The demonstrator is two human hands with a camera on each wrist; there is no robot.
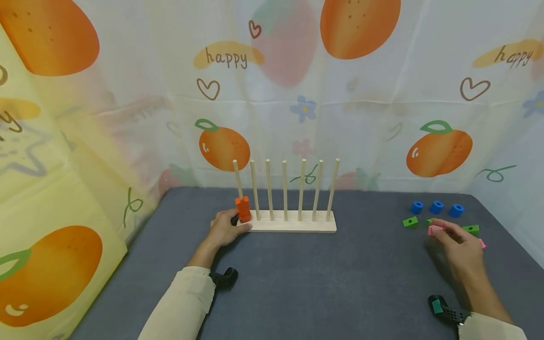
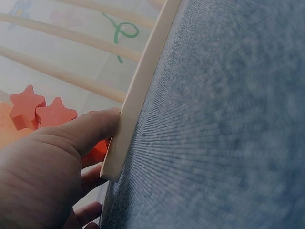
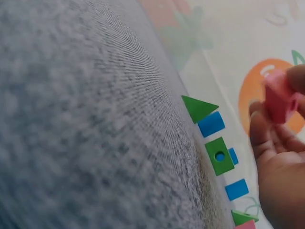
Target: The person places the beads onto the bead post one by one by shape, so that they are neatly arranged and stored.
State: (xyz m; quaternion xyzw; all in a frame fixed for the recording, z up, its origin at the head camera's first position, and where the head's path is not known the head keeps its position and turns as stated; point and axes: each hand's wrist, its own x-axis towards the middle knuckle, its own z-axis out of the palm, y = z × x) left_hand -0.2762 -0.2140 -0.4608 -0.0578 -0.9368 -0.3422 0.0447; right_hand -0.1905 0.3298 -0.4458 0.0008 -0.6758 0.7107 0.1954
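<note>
A wooden peg stand (image 1: 293, 227) with a row of upright pegs stands toward the back of the table. Orange star-shaped beads (image 1: 243, 210) are stacked low on its leftmost peg. My left hand (image 1: 223, 230) grips the left end of the base, the thumb along its front edge in the left wrist view. On the far right, my right hand (image 1: 465, 250) pinches a pink block (image 3: 280, 98) between thumb and fingers. In the right wrist view that block is held up off the table; its full shape is partly covered by the fingers.
Three blue cylinder beads (image 1: 436, 207) lie in a row at the back right. Nearer are green blocks with holes (image 1: 410, 222), one partly behind my right hand. Another pink piece (image 1: 483, 243) shows beside that hand. A printed curtain (image 1: 361, 104) hangs behind the table.
</note>
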